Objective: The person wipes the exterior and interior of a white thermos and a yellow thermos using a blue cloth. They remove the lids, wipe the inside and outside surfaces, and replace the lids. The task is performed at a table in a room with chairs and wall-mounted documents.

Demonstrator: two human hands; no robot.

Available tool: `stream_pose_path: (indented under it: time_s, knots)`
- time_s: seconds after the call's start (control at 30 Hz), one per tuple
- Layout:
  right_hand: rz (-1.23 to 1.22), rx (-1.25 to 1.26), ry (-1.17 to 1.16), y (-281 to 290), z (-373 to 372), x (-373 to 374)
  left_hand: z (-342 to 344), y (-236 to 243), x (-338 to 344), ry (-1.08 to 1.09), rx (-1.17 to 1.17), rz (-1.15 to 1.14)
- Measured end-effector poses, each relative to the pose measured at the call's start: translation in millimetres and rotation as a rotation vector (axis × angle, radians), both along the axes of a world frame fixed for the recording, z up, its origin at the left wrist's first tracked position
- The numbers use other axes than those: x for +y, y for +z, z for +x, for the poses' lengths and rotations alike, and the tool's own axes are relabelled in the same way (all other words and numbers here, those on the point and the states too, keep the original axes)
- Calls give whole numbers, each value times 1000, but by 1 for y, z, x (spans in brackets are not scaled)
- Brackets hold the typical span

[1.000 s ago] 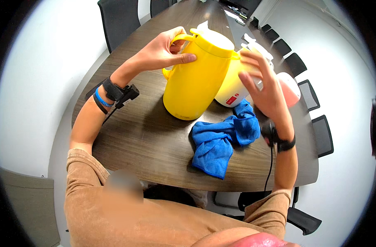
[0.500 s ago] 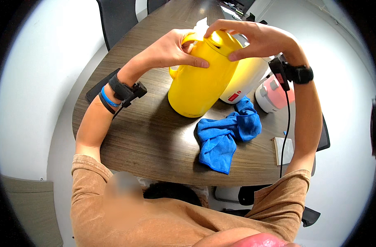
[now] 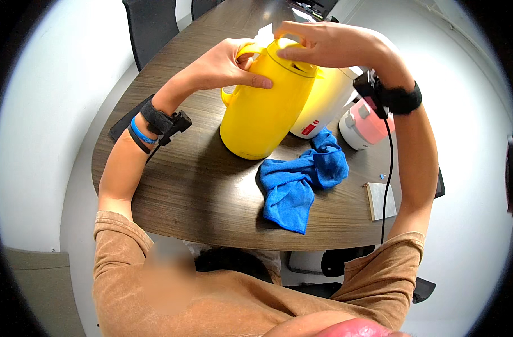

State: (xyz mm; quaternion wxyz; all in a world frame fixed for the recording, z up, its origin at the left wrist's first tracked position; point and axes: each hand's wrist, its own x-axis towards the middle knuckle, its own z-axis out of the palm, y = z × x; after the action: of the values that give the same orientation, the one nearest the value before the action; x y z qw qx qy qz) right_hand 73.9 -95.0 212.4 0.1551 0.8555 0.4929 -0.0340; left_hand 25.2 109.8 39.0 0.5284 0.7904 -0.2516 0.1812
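My left hand (image 3: 229, 66) is closed on the top handle of a tall yellow jug (image 3: 259, 118), its thumb against the upper body. My right hand (image 3: 346, 49) arches over the jug's lid (image 3: 290, 66) from the right, fingers bent onto it. The jug stands on the wooden table (image 3: 178, 208). Right behind it is a yellow-and-white jug (image 3: 317, 106) with a small red label. A crumpled blue cloth (image 3: 287, 191) lies in front of both. A pink-and-white container (image 3: 366, 128) stands under my right wrist.
A small pale pad (image 3: 379, 202) lies near the table's right side, beside my forearm. A dark flat object (image 3: 122, 124) is partly behind my left forearm. Black chairs (image 3: 147, 31) line the left edge. Dark items (image 3: 312, 8) sit at the table's far end.
My right hand has moved up from beside the jug's right side onto its lid, fingers bent over it. My left hand keeps its grip; the view has shifted slightly.
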Motion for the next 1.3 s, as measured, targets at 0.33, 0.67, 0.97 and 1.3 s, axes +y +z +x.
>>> stream_pose_path:
  time_s: [0.33,0.67,0.97,1.3]
  knots:
    - [-115,-48,-132,10,-10,12,-2,0,1,10,-19,-11]
    - [31,112,120,13,38,2,-3,2,-2,3,-25,-6]
    - [238,170,674,29,42,-19,-5,5,-2,45,-36,21]
    - [674,295,139,-62,64,-193,8,-8,4,89,-68,131]
